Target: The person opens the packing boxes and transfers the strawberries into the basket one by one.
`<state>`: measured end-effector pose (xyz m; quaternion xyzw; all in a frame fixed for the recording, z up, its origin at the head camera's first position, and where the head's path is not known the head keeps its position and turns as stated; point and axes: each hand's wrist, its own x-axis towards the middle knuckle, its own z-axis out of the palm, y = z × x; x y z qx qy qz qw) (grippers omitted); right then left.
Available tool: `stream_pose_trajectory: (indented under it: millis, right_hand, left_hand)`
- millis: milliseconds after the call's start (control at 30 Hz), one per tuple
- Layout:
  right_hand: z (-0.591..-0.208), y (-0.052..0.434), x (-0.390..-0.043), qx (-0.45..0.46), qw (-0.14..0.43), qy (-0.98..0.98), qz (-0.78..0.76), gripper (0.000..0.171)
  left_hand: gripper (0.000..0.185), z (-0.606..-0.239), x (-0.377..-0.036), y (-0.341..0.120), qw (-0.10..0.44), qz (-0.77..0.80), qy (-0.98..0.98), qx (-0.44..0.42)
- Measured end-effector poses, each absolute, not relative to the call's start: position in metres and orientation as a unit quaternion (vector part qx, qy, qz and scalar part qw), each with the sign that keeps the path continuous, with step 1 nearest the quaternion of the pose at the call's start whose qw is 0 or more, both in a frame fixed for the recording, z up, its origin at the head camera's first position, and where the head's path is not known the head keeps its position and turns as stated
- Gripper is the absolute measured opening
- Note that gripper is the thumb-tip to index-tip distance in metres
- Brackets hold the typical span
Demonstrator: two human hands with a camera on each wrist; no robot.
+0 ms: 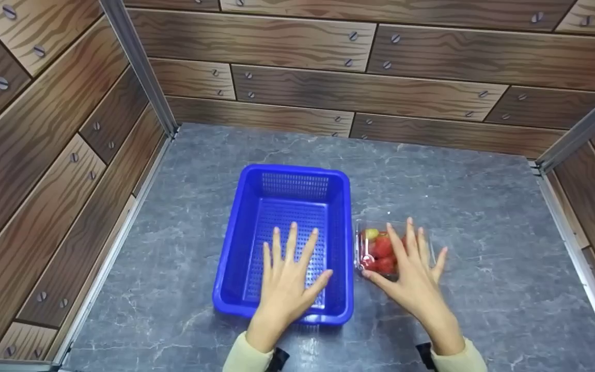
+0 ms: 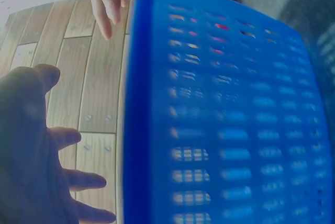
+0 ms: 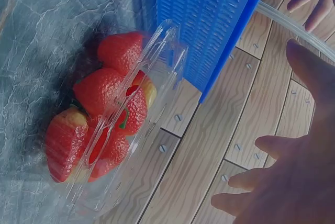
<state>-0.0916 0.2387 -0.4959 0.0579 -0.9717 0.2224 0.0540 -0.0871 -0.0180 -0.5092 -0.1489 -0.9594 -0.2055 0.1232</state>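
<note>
A blue plastic basket [image 1: 348, 248] with a perforated bottom and sides stands on the grey marbled surface. My left hand [image 1: 284, 284] hovers over its near part, fingers spread and holding nothing. To the right of the basket lies a clear plastic box [image 3: 162, 51] of red strawberries [image 3: 99, 90], some with yellowish parts. Above that box is my right hand [image 1: 413, 276], its fingers spread and partly hiding the fruit. In the right wrist view a gap shows between the right hand and the box.
Wood-plank-patterned walls [image 1: 297, 41] close off the back and both sides. Metal strips [image 1: 116, 274] run along the side edges of the grey marbled surface [image 1: 494, 248].
</note>
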Motion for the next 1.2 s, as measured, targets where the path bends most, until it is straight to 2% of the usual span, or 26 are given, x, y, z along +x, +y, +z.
stream_pose_trajectory:
  millis: [167, 400, 700, 867, 1033, 1200]
  right_hand:
    - [-0.498, 0.243, -0.092, 0.064, 0.04, -0.969, 0.235, 0.113]
    - [-0.499, 0.252, -0.096, 0.071, 0.023, -0.964, 0.257, 0.123]
    - [-0.502, 0.255, -0.103, 0.074, 0.022, -0.964, 0.256, 0.125]
    - [-0.505, 0.257, -0.105, 0.082, 0.031, -0.964, 0.251, 0.125]
    - [-0.509, 0.26, -0.11, 0.081, 0.006, -0.965, 0.25, 0.122]
    - [-0.513, 0.264, -0.115, 0.074, -0.02, -0.964, 0.253, 0.122]
  left_hand:
    - [0.076, -0.504, -0.082, -0.006, 0.082, -0.283, -0.941, -0.166]
    - [0.077, -0.501, -0.066, 0.023, 0.0, -0.52, -0.83, -0.203]
    - [0.082, -0.524, -0.043, 0.07, 0.068, -0.606, -0.749, -0.26]
    - [0.089, -0.543, -0.033, 0.091, 0.118, -0.6, -0.744, -0.27]
    - [0.094, -0.567, -0.029, 0.108, 0.174, -0.57, -0.744, -0.301]
    - [0.098, -0.601, -0.029, 0.115, 0.174, -0.547, -0.764, -0.296]
